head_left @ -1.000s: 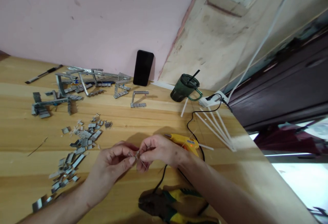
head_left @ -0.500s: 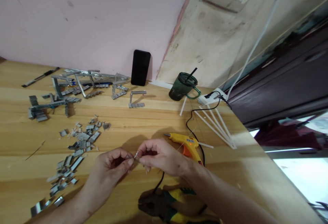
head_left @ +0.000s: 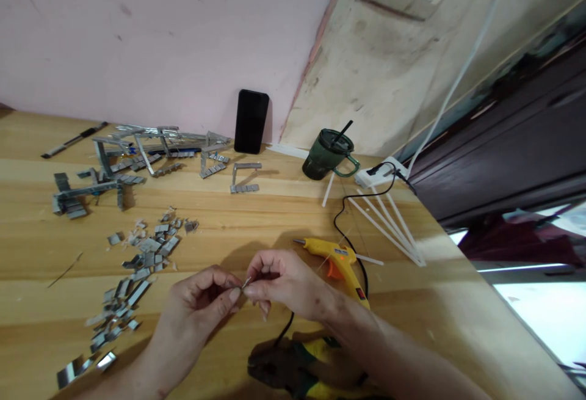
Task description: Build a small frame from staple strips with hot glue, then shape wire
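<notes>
Between my two hands is a small shiny metal piece (head_left: pixel 246 283), mostly covered by fingertips. My left hand (head_left: pixel 201 305) pinches it between thumb and forefinger from the left. From the other side, the thumb and forefinger of my right hand (head_left: pixel 286 281) close on its upper end. Just beyond my right wrist lies a yellow glue gun (head_left: pixel 332 252) with an orange trigger. Pliers (head_left: pixel 279 366) with yellow-green handles lie below, partly hidden under my right forearm. Left of my hands are loose cut metal strip pieces (head_left: pixel 149 259) in a scattered pile.
Bent metal frames (head_left: pixel 86 189) stand at the back left, near a pen (head_left: pixel 75 138). A black phone (head_left: pixel 251 121) leans on the wall. A dark green mug (head_left: pixel 327 154), a white power strip (head_left: pixel 382 171), glue sticks (head_left: pixel 384 226) and a black cord (head_left: pixel 341 210) are at the right.
My right thumb and forefinger have come in closer to my left fingertips on the metal piece. Otherwise the view has only shifted slightly.
</notes>
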A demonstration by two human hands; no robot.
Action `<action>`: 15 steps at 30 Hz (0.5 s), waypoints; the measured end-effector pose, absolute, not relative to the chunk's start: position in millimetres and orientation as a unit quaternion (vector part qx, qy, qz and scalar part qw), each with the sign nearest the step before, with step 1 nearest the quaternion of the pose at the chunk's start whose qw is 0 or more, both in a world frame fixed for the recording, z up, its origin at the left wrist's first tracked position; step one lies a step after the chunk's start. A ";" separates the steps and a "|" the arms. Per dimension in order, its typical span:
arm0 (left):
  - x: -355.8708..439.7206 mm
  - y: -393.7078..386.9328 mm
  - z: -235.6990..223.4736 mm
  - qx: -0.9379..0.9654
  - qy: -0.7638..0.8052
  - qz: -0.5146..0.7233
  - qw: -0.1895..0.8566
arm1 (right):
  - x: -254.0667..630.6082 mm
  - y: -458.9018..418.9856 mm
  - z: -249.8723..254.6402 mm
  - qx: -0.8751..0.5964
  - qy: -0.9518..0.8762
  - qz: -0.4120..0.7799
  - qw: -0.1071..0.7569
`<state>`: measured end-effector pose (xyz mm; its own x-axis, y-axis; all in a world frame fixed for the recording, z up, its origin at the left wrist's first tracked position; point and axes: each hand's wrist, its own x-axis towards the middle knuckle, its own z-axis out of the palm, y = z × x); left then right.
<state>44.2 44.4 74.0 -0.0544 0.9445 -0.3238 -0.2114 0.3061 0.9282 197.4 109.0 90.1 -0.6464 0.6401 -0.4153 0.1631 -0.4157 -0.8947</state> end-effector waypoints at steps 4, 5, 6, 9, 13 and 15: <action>44.4 44.1 73.5 0.340 0.538 0.492 0.594 | 196.7 104.8 86.1 -0.392 -0.514 0.743 0.173; 44.3 44.4 74.0 0.344 0.534 0.500 0.589 | 197.3 103.5 85.6 -0.392 -0.516 0.741 0.174; 44.2 44.9 74.8 0.347 0.532 0.506 0.584 | 198.0 102.1 85.5 -0.393 -0.520 0.738 0.175; 43.7 46.1 78.0 0.346 0.537 0.518 0.569 | 200.8 98.6 85.7 -0.396 -0.536 0.723 0.179; 43.3 45.9 79.6 0.337 0.533 0.534 0.564 | 201.7 95.2 87.0 -0.399 -0.547 0.711 0.189; 43.0 45.6 79.1 0.332 0.530 0.536 0.567 | 201.1 94.3 88.7 -0.408 -0.556 0.701 0.183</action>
